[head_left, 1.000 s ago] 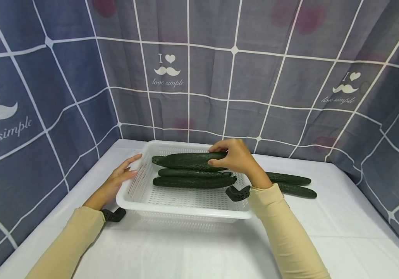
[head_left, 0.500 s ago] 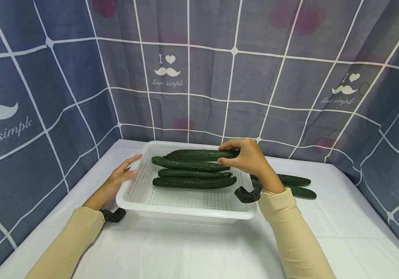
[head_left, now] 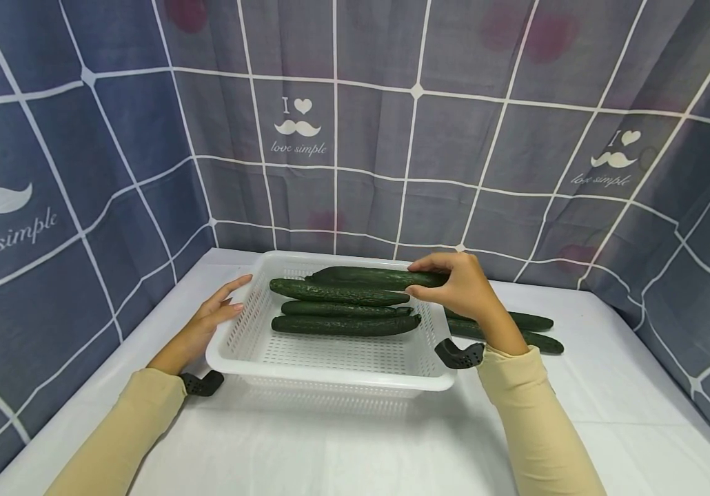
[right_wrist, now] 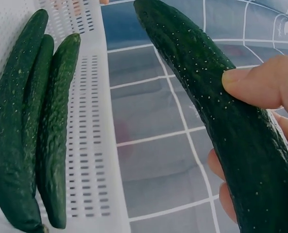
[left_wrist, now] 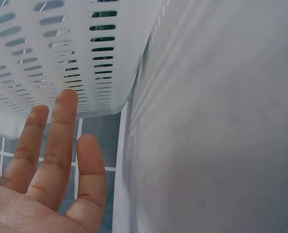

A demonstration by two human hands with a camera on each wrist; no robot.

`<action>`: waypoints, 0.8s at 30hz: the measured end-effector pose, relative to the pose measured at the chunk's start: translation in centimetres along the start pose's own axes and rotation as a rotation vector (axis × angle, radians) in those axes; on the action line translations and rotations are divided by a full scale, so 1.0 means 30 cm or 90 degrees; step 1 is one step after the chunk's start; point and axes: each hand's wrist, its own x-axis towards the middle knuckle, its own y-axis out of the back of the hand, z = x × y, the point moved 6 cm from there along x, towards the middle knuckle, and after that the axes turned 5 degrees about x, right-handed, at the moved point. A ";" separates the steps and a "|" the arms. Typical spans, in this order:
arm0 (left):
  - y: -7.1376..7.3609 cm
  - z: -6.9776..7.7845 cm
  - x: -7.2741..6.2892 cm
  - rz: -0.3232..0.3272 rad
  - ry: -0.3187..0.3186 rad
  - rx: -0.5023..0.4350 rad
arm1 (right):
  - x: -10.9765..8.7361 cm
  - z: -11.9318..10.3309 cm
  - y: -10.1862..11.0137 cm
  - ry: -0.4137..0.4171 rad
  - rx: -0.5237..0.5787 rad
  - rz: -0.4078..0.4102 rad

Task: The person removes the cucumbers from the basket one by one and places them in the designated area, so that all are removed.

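Note:
My right hand [head_left: 459,284] grips a long dark green cucumber [head_left: 373,277] near its right end, thumb on one side and fingers on the other. This cucumber [right_wrist: 192,68] is raised above the far side of a white perforated plastic basket [head_left: 336,376]. Three more cucumbers lie side by side in the basket; the nearest cucumber [head_left: 345,325] is plain to see. My left hand [head_left: 203,324] is at the basket's left rim with its fingers extended. In the left wrist view those fingers [left_wrist: 61,126] are straight beside the basket wall [left_wrist: 105,87]; contact is hard to tell.
Two cucumbers [head_left: 531,321] lie on the white tablecloth [head_left: 342,441] to the right of the basket, partly hidden behind my right hand and wrist. A blue-grey checked curtain [head_left: 367,138] hangs close behind the table and along both sides.
My right hand has lifted the cucumber off the others and moved right with it, uncovering the third cucumber in the basket. The left hand has stayed in place.

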 end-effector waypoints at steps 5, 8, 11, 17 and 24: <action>-0.001 0.000 0.000 0.003 0.004 -0.001 | -0.025 0.029 0.015 -0.024 0.023 -0.005; -0.001 0.000 -0.001 0.005 0.007 -0.003 | -0.037 0.046 0.027 -0.038 0.044 -0.005; -0.002 0.000 0.000 0.006 0.007 -0.003 | -0.049 0.064 0.042 -0.053 0.072 -0.004; -0.005 0.004 0.001 -0.001 -0.002 -0.006 | -0.079 0.091 0.069 -0.087 0.116 -0.015; -0.005 0.005 0.000 -0.008 -0.011 -0.019 | -0.119 0.125 0.099 -0.109 0.133 -0.006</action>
